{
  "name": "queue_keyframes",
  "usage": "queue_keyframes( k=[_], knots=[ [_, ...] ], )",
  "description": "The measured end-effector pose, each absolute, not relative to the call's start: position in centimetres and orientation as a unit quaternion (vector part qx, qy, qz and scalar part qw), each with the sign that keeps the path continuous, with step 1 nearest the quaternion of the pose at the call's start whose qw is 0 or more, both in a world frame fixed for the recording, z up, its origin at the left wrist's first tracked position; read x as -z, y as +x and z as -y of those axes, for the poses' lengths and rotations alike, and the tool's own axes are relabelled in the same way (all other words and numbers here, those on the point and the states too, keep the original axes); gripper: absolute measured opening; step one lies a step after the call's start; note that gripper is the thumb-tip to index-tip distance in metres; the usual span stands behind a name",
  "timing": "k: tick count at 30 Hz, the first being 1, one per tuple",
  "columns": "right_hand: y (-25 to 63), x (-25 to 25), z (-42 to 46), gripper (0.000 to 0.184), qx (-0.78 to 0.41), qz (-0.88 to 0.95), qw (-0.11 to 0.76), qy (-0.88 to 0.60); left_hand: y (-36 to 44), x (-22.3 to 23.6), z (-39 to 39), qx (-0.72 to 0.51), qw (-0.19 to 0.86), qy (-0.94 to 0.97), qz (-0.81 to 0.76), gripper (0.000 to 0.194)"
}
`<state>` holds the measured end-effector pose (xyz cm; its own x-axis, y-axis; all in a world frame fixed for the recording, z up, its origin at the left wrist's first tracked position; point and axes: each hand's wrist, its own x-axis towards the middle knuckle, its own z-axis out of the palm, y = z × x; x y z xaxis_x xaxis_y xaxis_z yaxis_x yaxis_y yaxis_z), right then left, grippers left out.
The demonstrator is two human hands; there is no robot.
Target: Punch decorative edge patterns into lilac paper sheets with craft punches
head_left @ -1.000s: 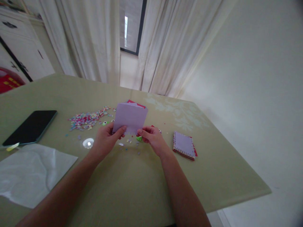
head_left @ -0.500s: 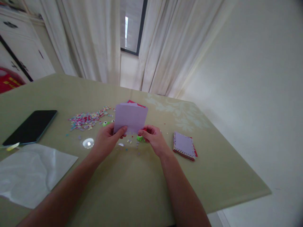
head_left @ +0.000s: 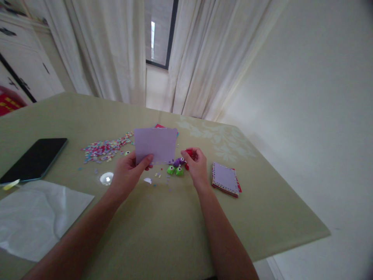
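Note:
My left hand [head_left: 127, 174] pinches the lower left corner of a lilac paper sheet [head_left: 155, 145] and holds it upright above the table. My right hand [head_left: 196, 167] is off the sheet, with its fingers curled around a small red punch [head_left: 189, 153]. Two green punches [head_left: 175, 170] and a purple one [head_left: 178, 161] lie on the table just left of that hand. Tiny paper cut-outs are scattered under the sheet.
A pile of colourful paper bits [head_left: 104, 147] lies left of the sheet. A stack of lilac and red papers [head_left: 225, 179] sits to the right. A dark tablet [head_left: 34, 159] and a white sheet [head_left: 37, 216] are at the left. The olive table [head_left: 163, 229] ends at right.
My right hand let go of the sheet's lower right corner and moved right onto the red punch. The left hand alone now holds the sheet, shifted slightly left. The punches have come into view.

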<state>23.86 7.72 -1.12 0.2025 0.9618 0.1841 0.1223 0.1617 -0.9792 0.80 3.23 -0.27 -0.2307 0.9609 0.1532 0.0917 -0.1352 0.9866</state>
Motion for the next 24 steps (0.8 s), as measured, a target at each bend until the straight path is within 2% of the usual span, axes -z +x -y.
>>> queue_keyframes(
  k=[2,4,6,12,15,18,21,24],
  knots=[
    [24.4,1.7,-7.9,0.029,-0.247,0.587,0.513,-0.575,0.9,0.2,-3.2,-0.579,0.379,0.486,-0.533,0.026],
    [24.7,2.3,-8.0,0.032,-0.159,0.643,0.451,-0.598,1.0,0.1,-3.2,-0.584,0.38,0.485,-0.53,0.025],
    [24.7,3.0,-8.1,0.037,-0.107,0.675,0.407,-0.606,1.0,0.1,-3.1,-0.587,0.379,0.484,-0.527,0.025],
    [24.2,3.0,-7.7,0.031,-0.006,0.706,0.313,-0.635,0.9,-0.3,-3.2,-0.619,0.366,0.451,-0.529,0.029],
    [22.7,2.4,-6.7,0.034,0.02,0.727,0.289,-0.622,0.5,-0.3,-3.4,-0.659,0.346,0.405,-0.531,0.031],
    [20.2,2.5,-5.4,0.037,0.005,0.797,0.251,-0.549,0.2,-0.2,-3.8,-0.696,0.329,0.361,-0.526,0.031],
    [17.2,3.1,-4.5,0.051,0.01,0.851,0.203,-0.484,-0.1,-0.1,-4.1,-0.715,0.312,0.334,-0.528,0.031],
    [15.1,3.7,-4.1,0.061,0.019,0.879,0.193,-0.435,-0.3,-0.1,-4.2,-0.731,0.289,0.322,-0.528,0.029]
  ],
)
